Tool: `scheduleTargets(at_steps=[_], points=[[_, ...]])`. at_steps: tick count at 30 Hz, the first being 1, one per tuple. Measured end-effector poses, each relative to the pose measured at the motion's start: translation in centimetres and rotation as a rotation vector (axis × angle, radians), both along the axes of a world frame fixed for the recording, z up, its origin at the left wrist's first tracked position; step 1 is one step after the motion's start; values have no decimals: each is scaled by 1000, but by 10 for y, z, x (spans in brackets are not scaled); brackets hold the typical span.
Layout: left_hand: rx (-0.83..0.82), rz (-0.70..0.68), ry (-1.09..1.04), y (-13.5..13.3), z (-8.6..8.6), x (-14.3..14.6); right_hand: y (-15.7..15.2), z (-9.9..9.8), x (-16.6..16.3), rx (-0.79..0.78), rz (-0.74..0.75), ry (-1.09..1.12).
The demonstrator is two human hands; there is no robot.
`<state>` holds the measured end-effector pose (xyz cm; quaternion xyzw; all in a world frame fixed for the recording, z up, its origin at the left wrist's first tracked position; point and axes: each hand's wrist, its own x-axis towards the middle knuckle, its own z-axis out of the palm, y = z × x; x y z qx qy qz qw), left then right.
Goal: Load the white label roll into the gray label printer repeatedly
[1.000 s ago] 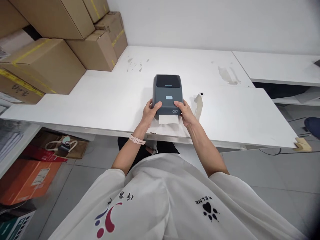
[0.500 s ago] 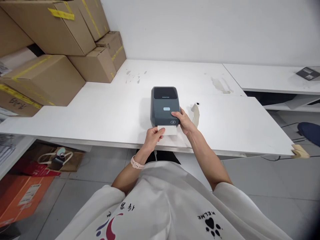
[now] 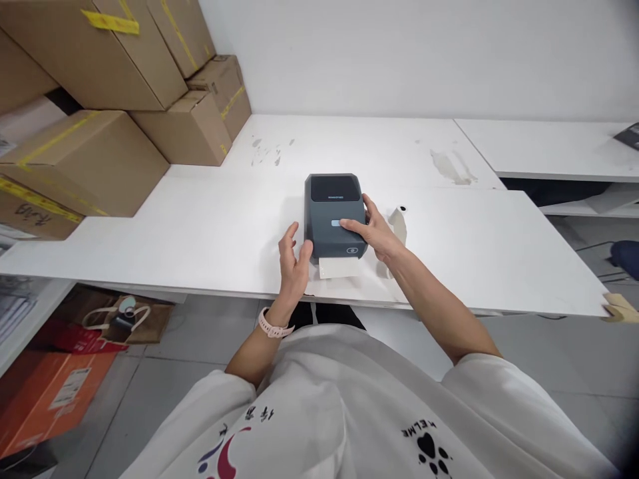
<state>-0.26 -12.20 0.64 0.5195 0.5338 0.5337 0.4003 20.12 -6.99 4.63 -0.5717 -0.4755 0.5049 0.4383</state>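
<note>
A dark grey label printer [image 3: 329, 233] sits on the white table, its lid closed. A white paper label [image 3: 339, 268] sticks out of the slot at its front. My right hand [image 3: 377, 233] grips the printer's right side, with the thumb on top at the light blue button and the fingers down along the edge. Beside the printer's left front corner, my left hand [image 3: 294, 263] is open and holds nothing. Its thumb is close to the casing; I cannot tell if they touch. Right of the printer lies a small paper roll [image 3: 399, 216] with a loose strip, partly behind my right hand.
Cardboard boxes [image 3: 90, 163] with yellow tape are stacked at the table's left end. The white table [image 3: 239, 233] has its front edge close to my body. A paper bag [image 3: 150, 322] and an orange box [image 3: 62, 392] stand below on the left.
My left hand has let go of the label and moved up and left to the printer's side, fingers now spread. My right thumb has shifted up to the light blue button.
</note>
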Motion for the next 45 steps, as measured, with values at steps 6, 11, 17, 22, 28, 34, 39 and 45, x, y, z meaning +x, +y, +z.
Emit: scheduleTargets(at_steps=[6, 11, 17, 22, 28, 34, 39, 45], points=[[-93, -205, 16, 5, 0, -1, -39, -20, 12, 106, -67, -25], [-48, -200, -4, 5, -2, 0, -51, -26, 11, 179, -98, -72], [52, -185, -43, 15, 5, -3, -42, -19, 10, 240, -100, -49], [276, -164, -121, 78, 30, -8, 4, 14, 18, 460, -86, -139], [-37, -320, 52, 149, 28, -15, 103, 47, 29, 591, -57, -367], [-184, -541, -69, 153, 2, -13, 161, 52, 41, 675, -12, -551], [-221, -480, -116, 151, -1, -7, 110, 68, 21, 831, -95, -859], [-195, -417, -170, 150, -10, 0, 91, 57, -10, 440, 609, -1103]])
